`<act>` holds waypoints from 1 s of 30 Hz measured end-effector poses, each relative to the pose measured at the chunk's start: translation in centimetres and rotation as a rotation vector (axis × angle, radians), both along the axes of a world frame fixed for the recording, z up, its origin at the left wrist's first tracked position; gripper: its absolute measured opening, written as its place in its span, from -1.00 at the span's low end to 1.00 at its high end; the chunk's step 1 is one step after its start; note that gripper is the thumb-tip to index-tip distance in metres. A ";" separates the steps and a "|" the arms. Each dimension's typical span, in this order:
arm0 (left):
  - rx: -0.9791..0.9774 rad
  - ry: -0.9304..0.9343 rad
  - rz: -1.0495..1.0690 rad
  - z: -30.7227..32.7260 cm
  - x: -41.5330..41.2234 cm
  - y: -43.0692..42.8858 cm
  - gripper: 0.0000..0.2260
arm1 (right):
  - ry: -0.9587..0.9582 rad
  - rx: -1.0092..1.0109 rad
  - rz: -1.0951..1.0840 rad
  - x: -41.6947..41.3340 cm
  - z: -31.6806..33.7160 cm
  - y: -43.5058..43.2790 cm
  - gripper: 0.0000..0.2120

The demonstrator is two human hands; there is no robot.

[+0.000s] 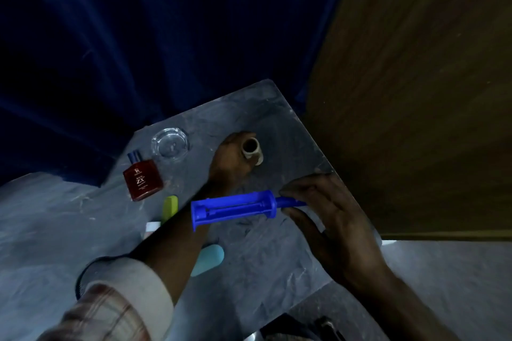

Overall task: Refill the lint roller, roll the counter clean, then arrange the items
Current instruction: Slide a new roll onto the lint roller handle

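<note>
My right hand (pixel 329 219) grips the handle of a blue lint roller frame (pixel 235 209), held level just above the grey stone counter (pixel 277 257), its bare spindle pointing left. My left hand (pixel 232 160) reaches across the counter and is closed around a white roll with a hollow core (pixel 252 151), its open end facing up. My left forearm crosses under the blue frame.
A clear glass ashtray (pixel 170 145), a red perfume bottle (pixel 142 178), a yellow-green comb (pixel 169 206) and a light blue object (pixel 209 259) lie on the counter's left side. A dark blue curtain (pixel 138 36) hangs behind; a brown wooden panel (pixel 415 91) stands on the right.
</note>
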State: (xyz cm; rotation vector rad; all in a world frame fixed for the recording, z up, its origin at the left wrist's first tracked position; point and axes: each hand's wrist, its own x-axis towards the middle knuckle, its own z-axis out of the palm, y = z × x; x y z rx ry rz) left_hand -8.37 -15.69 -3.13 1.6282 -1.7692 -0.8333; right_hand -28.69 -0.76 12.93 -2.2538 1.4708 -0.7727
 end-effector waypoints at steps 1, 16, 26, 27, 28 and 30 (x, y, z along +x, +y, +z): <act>0.016 0.096 0.073 0.2 0.2 0.5 -0.53 | -0.001 -0.001 -0.003 -0.2 0.1 -0.2 -0.79; -0.027 1.163 0.751 15.4 7.8 15.4 -0.72 | -0.045 -0.152 0.121 -0.6 2.2 -4.6 -0.74; -0.228 1.095 0.839 19.9 10.0 20.3 -0.64 | -0.147 -0.255 0.231 1.9 4.3 -5.1 -0.74; -0.238 1.105 0.837 20.1 10.2 20.6 -0.57 | -0.154 -0.257 0.237 1.9 4.5 -5.2 -0.74; -0.248 1.097 0.832 20.3 10.3 20.9 -0.52 | -0.156 -0.260 0.241 2.0 4.7 -5.2 -0.74; -0.263 1.040 0.809 20.6 10.2 21.3 -0.50 | -0.148 -0.281 0.246 2.3 4.9 -5.2 -0.75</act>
